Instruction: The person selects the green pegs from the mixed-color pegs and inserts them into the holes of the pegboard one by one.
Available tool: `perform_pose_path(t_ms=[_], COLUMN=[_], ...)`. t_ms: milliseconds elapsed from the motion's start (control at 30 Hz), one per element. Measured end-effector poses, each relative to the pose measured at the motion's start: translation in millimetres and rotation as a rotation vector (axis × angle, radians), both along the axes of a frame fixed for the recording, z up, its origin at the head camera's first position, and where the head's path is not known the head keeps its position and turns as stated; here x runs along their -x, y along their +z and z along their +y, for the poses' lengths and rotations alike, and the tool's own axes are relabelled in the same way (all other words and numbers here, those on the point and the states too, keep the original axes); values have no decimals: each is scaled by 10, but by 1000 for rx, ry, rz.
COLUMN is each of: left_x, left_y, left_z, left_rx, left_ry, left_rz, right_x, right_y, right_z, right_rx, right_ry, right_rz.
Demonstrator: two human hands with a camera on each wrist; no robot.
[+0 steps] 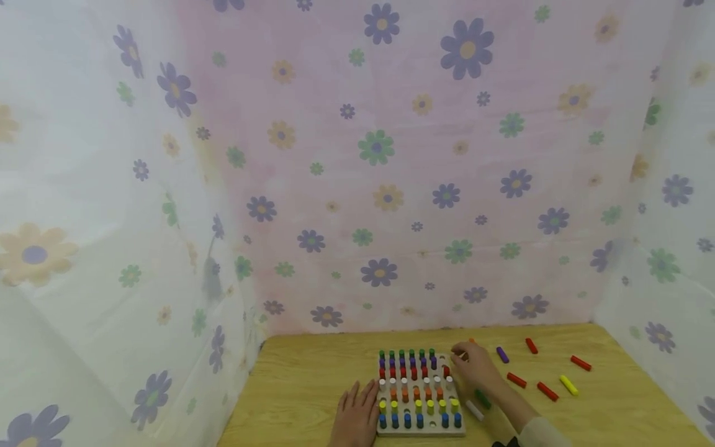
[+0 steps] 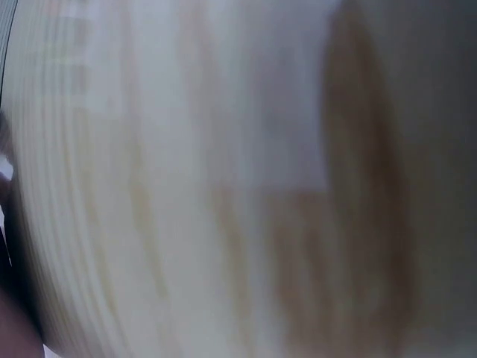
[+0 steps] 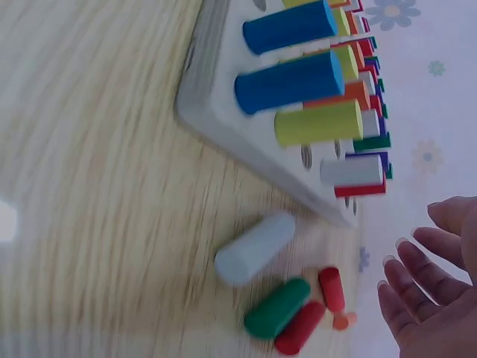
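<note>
A light pegboard (image 1: 420, 433) stands on the table with rows of coloured pegs upright in it: green, purple, red, white, orange, yellow and blue from back to front. My left hand (image 1: 355, 415) lies flat with extended fingers against the board's left edge. Over by the far right corner hovers my right hand (image 1: 475, 366), its fingers loosely bent and nothing visible between them in the right wrist view. Behind that hand an orange peg (image 1: 472, 341) partly shows. A green peg (image 3: 277, 308) and a white peg (image 3: 255, 248) lie beside the board, below the right forearm.
Loose pegs lie scattered on the wooden table (image 1: 301, 372) to the right: several red ones (image 1: 547, 390), a purple peg (image 1: 503, 354) and a yellow peg (image 1: 569, 385). Flowered sheets (image 1: 380, 205) enclose the table at the back and sides. The left wrist view is blurred.
</note>
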State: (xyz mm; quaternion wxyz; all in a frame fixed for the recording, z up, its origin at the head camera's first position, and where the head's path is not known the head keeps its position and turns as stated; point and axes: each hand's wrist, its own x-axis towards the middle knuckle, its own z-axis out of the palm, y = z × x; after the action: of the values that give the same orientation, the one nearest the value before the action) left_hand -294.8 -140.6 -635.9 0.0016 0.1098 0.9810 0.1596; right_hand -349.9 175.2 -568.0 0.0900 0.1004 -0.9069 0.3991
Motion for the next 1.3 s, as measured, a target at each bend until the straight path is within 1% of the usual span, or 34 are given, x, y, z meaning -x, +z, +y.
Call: perform_pose_path(t_ms=[200,300,400,500,633,733,833,933,1067,1233,1300], left_x=[21,18,1,-6,13,26,24,15,1,23,27], left_y=[1,7,15,8,-22,-38,-47,-54,-50,-49,-46], left_z=[-19,-14,1,9,0,-11,-20,-29,-24,-22,-25], left_rx=[0,1,4,0,-3,4,3,-1,2,13,14], left_ry=[1,1,4,3,-2,-6,-11,-17,-17,-22,-24], left_rz=[-10,-16,-20,-16,0,10,18,19,10,20,16], right_x=[-91,-127,-145,-180,-241,-281,-325,-365,-390,-404,-419], right_y=[28,23,-14,-9,29,21,4,-24,-81,-120,-133], right_z=[198,294,400,502,620,696,773,848,945,1017,1034], right_rx=[2,5,-13,-32,-64,-73,-67,-62,-101,-136,-133], right_ry=[15,22,23,16,12,12,19,-4,-48,-69,-73], right_rz=[7,-14,-43,-81,-86,-75,-84,-116,-150,-178,-186])
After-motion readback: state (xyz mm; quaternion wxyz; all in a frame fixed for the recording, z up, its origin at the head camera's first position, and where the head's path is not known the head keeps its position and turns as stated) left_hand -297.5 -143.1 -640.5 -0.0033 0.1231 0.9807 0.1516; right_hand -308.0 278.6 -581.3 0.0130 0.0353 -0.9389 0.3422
